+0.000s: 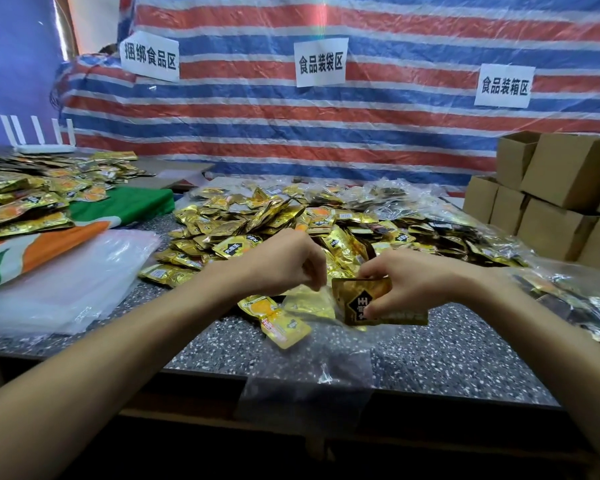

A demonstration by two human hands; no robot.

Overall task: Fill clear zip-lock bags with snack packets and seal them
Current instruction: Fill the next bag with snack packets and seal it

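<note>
Packet [355,301] pinched in fingers [383,304] of right hand [420,282]; left hand [284,261] holds bag [312,362]

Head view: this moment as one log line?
left hand: pinches clear bag | right hand: holds gold packet | step: filling

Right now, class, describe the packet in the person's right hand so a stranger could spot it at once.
Find the speckled table with its heap of gold packets. At the heap's near edge, the right hand pinches one gold packet above the tabletop. Unlike the yellow packet lying flat beside it, it is held up and shows a black diamond label.
</note>
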